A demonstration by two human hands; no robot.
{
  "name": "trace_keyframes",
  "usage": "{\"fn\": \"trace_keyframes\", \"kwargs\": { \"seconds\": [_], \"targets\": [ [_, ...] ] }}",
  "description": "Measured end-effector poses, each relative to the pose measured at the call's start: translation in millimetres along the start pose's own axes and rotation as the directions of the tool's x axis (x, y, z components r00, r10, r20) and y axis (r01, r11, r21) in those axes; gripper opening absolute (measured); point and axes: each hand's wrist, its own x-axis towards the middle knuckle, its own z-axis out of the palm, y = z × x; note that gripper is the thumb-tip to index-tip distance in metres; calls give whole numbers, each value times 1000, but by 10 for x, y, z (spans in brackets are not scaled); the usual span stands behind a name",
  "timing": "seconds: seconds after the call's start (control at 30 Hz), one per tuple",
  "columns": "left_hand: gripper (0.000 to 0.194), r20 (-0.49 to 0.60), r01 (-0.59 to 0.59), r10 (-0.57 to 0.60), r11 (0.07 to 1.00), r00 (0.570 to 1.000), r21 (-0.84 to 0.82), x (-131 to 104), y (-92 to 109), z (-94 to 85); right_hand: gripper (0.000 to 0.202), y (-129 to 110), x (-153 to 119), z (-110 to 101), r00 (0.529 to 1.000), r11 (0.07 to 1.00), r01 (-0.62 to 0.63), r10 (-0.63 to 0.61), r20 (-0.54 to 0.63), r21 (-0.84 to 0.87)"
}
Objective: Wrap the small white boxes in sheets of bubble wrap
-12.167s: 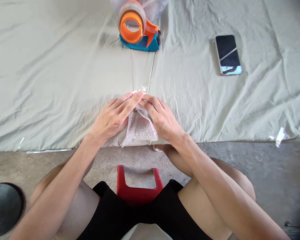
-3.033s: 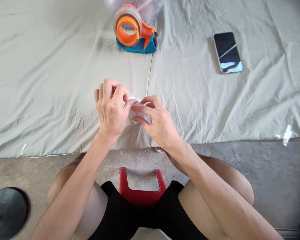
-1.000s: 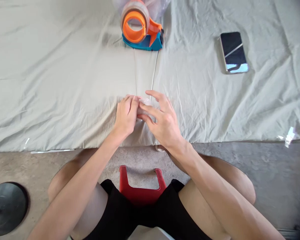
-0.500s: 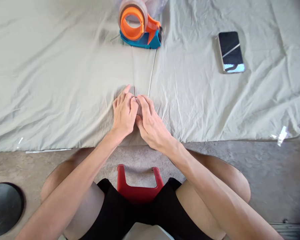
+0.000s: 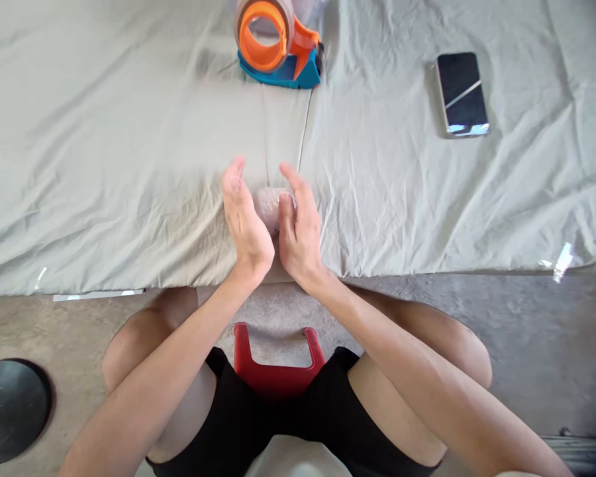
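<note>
A small roundish bundle in clear bubble wrap (image 5: 268,207) lies on the cloth between my two hands; what is inside cannot be made out. To its left, my left hand (image 5: 243,215) stands on edge with the fingers stretched forward and the palm turned inward. My right hand (image 5: 300,225) is at the bundle's right end, fingers extended and slightly curved. Its thumb overlaps the bundle's right side and seems to touch it. Both hands are open, cupped on either side of the bundle near the table's front edge.
On the wrinkled grey cloth (image 5: 129,132) stands an orange and blue tape dispenser (image 5: 300,69) at the back. A phone (image 5: 461,93) lies to the right. Tape scraps (image 5: 562,262) cling to the front edge. Below are a red stool (image 5: 278,379) and a black round base (image 5: 12,411).
My hands were closed together over the bundle, hiding most of it. They have since parted and opened to its sides, leaving the bubble wrap in sight. The view has shifted slightly.
</note>
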Motion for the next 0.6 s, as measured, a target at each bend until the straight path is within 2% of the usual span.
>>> {"fn": "trace_keyframes", "kwargs": {
  "seconds": [0.13, 0.3, 0.4, 0.53, 0.6],
  "targets": [
    [69, 106, -4, 20, 989, 994, -148, -30, 8, 92, 42, 22, 16, 18, 999, 999, -32, 32, 19, 18],
    [49, 238, 18, 38, 974, 971, -226, 39, 53, 24, 43, -5, 14, 67, 996, 994, -93, 93, 10, 51],
    [45, 283, 22, 36, 980, 958, -200, 91, 40, -32, 48, -32, 38, 74, 991, 991, -132, 131, 19, 23],
    [48, 314, -86, 111, 992, 943, -93, 137, 13, -70, 35, -92, 85, 38, 988, 989, -145, 144, 52, 22],
    [49, 344, -113, 113, 993, 932, -21, 145, 10, -78, 32, -108, 100, 21, 984, 986, -165, 163, 66, 27]
  ]
}}
